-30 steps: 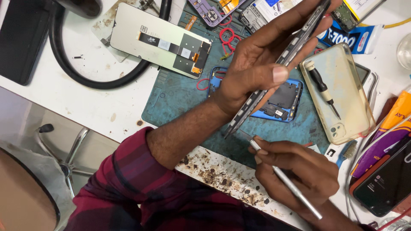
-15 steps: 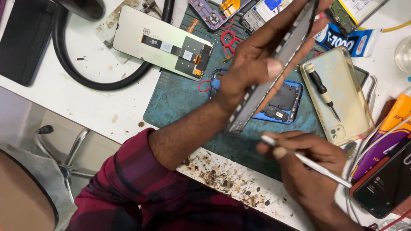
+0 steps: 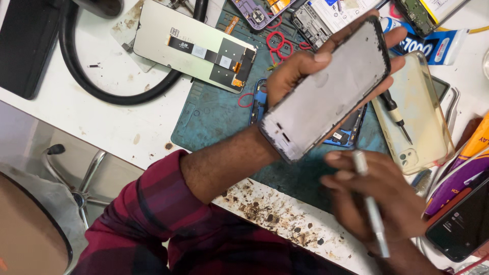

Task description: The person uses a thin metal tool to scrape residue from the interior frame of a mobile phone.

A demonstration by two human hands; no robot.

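My left hand [image 3: 300, 71] grips a phone frame [image 3: 326, 91] with a grey inner face turned up toward me, held above the teal work mat [image 3: 204, 122]. My right hand [image 3: 382, 198] sits just below it and holds a thin white tool [image 3: 371, 209], its tip near the frame's lower edge. A blue phone body [image 3: 346, 135] lies on the mat, mostly hidden under the frame.
A detached screen panel [image 3: 196, 46] lies at the mat's upper left. A clear phone case [image 3: 420, 114] with a small screwdriver [image 3: 395, 109] on it is on the right. Circuit boards and phone parts [image 3: 305, 20] crowd the top, other phones [image 3: 458, 224] the lower right, a black cable [image 3: 97, 86] the left.
My left hand has turned the phone frame from edge-on to flat, so its grey inner face now shows. My right hand with the tool has shifted a little right and up toward it.
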